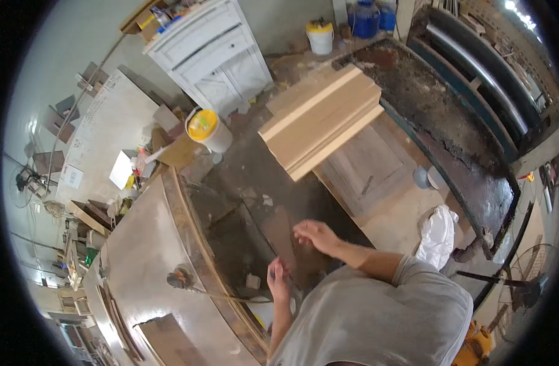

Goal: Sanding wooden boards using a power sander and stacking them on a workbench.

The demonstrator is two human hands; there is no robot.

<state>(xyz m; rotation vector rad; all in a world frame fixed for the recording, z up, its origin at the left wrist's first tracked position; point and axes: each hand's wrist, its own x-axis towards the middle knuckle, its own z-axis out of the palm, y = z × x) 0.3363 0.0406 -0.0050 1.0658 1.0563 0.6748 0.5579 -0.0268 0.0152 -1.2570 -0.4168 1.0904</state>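
The moulded wood (323,122) is pale tan, the shirt (377,311) grey.

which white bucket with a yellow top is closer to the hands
The lower bucket, below the white cabinet in the picture; the other bucket stands farther back, right of that cabinet.

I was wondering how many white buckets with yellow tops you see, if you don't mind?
2: one nearer bucket in front of the white cabinet, and one farther bucket beside the blue containers. Others may be hidden among the clutter.
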